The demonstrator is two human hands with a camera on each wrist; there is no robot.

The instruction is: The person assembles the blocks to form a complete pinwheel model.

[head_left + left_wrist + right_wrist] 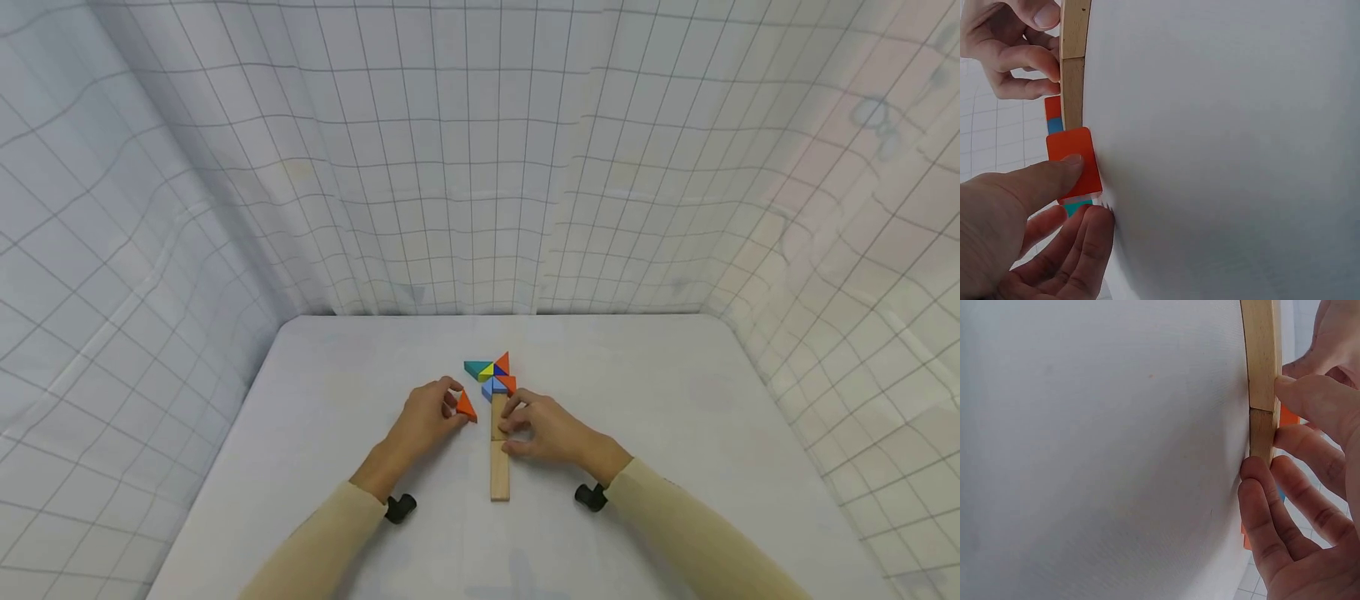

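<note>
My left hand [429, 414] pinches an orange triangular block [465, 406] between thumb and fingers. In the left wrist view the thumb lies against a flat face of this orange block [1075, 164]. Two plain wooden blocks lie end to end in a line: a far one [498, 410] and a near one [499, 479]. My right hand [551, 427] rests beside their joint, its bent fingers and thumb touching the wood without wrapping round it. Beyond the line sits a cluster of coloured pieces, with light blue [498, 384] and orange [509, 382] ones closest to the wood.
At the cluster's far side are a teal piece [476, 367], a yellow piece [486, 374], a dark blue piece [500, 372] and another orange triangle [504, 362]. All lie on a white table [337, 358]. Grid-patterned white curtains [450, 167] hang behind and at both sides.
</note>
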